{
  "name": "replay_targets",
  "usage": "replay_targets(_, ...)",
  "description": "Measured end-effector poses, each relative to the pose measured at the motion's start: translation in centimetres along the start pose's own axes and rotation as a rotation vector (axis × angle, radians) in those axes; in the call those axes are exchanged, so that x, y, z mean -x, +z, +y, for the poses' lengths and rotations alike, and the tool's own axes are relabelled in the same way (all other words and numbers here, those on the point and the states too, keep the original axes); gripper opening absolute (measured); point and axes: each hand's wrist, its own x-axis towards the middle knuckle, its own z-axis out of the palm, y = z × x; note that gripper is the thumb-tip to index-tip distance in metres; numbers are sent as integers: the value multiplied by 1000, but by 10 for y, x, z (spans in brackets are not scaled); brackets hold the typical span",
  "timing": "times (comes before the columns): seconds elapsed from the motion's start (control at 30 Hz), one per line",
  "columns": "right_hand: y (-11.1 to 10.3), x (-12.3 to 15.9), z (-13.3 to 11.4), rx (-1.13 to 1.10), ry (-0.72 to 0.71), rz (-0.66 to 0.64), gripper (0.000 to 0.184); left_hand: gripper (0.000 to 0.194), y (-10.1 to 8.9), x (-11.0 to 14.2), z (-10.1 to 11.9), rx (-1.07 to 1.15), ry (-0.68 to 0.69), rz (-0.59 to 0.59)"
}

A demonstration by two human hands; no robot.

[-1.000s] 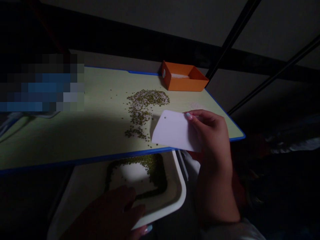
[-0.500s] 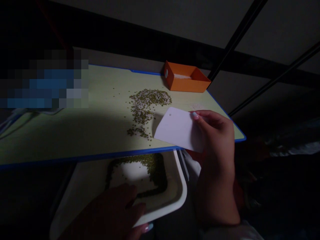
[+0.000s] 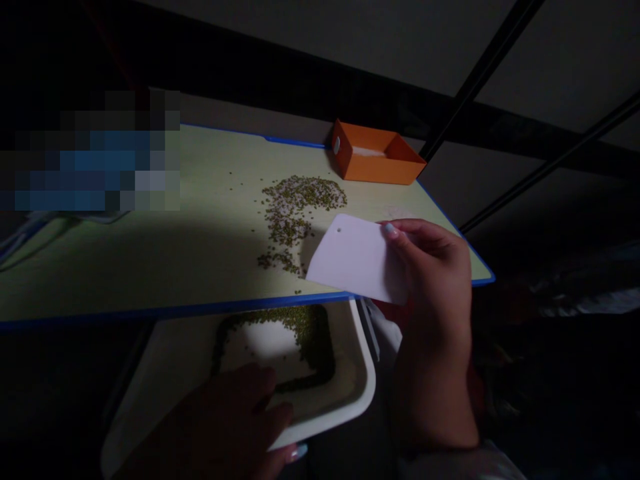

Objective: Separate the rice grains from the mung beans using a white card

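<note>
In my right hand [image 3: 433,257] is a white plastic scraper [image 3: 353,257] with a small hole near one corner, pinched between thumb and fingers. Its free edge is at the near side of the table, just right of a scattered patch of green mung beans [image 3: 287,227]. My left hand [image 3: 220,420], in deep shadow, grips the near rim of a white plastic basin [image 3: 367,380], with the thumb outside and fingers over the inner side. Below the table edge, that basin holds more mung beans [image 3: 317,347], gathered along its sides and far right corner.
An orange open box [image 3: 377,157] with something pale inside stands at the table's back right. The pale table [image 3: 200,267] has a blue edge that overhangs the basin. At far left is a blurred-out blue item [image 3: 95,167] with cables near it. Dark panels rise behind.
The scraper has shifted slightly left and toward the near table edge, closer to the beans. My left hand stays on the basin rim. The view has moved a little.
</note>
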Motion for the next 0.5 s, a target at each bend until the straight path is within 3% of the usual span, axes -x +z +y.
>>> replay_targets(0.13,4,0,2,8,2,-77,6,9,-2,-1,0,12,3,-72)
replay_targets(0.3,5,4,-1,-4,8,-164,9,9,1,2,0,-9,15,-9)
replay_targets(0.4,0,5,-4,18,1,-76,9,15,-2,1,1,-49,28,-44)
replay_targets(0.5,-2,4,-3,49,-25,18,8,19,-10,-3,3,-88,29,-152)
